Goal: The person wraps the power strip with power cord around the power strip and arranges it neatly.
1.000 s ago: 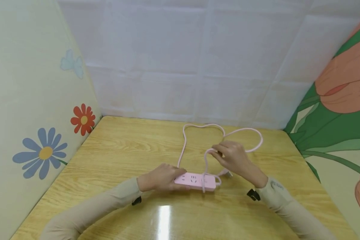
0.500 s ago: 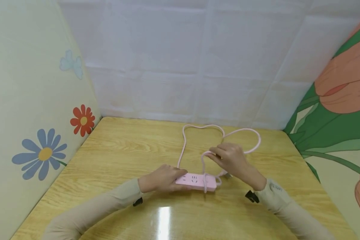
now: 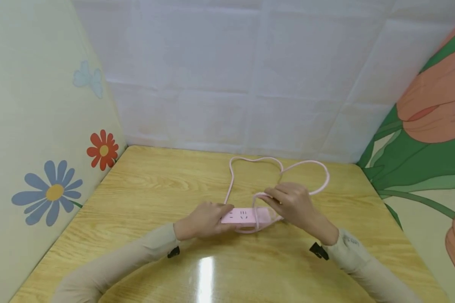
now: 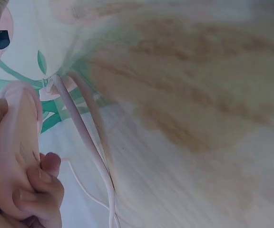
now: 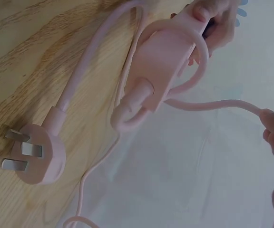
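A pink power strip [image 3: 245,216] is gripped at its left end by my left hand [image 3: 205,219], whose fingers curl under it in the left wrist view. My right hand [image 3: 293,205] pinches the strip's pink cord [image 5: 213,104] just to the right. The cord loops around the strip's right part, and the right wrist view shows the loop passing over it. The three-prong plug [image 5: 37,154] lies near the strip's cord end. In the head view my right hand mostly hides the plug.
More cord [image 3: 322,168] spreads in wide loops toward the back of the wooden table [image 3: 167,176]. A white cloth [image 3: 197,84] hangs behind the table. Flower-printed panels stand on both sides.
The left hand has raised or moved the power strip slightly away. A stretch of cord now shows below its near edge. The right hand has shifted slightly, still pinching the cord.
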A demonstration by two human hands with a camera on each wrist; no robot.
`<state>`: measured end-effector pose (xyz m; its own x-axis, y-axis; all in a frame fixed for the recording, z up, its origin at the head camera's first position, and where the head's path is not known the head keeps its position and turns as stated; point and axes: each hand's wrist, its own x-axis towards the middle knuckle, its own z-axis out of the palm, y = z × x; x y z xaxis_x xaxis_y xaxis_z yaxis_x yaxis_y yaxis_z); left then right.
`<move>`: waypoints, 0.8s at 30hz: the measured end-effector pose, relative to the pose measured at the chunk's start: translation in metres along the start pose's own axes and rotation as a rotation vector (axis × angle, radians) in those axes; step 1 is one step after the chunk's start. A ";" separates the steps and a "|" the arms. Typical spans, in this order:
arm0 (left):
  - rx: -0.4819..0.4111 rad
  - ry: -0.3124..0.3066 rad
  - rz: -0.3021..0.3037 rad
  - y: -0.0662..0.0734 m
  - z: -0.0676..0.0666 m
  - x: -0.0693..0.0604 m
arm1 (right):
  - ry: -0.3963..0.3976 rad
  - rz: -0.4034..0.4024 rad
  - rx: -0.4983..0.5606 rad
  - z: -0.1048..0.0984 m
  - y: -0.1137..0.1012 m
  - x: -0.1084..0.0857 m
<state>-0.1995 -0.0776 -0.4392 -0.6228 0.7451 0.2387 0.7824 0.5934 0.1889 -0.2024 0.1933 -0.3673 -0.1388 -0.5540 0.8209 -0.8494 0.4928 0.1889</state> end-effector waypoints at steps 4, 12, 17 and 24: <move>0.019 0.026 -0.026 0.000 -0.003 0.003 | 0.027 -0.038 0.008 -0.001 -0.004 0.003; 0.043 0.102 -0.054 -0.002 -0.007 0.006 | -0.002 -0.069 0.050 -0.001 -0.016 0.001; 0.017 0.103 -0.100 -0.002 -0.014 0.006 | -0.004 -0.082 0.097 0.002 -0.025 -0.001; -0.033 0.094 -0.143 -0.005 -0.017 0.006 | -0.073 -0.127 0.094 0.007 -0.036 -0.004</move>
<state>-0.2068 -0.0813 -0.4228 -0.7263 0.6212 0.2944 0.6863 0.6799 0.2583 -0.1745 0.1730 -0.3810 -0.0612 -0.6567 0.7517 -0.9057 0.3531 0.2347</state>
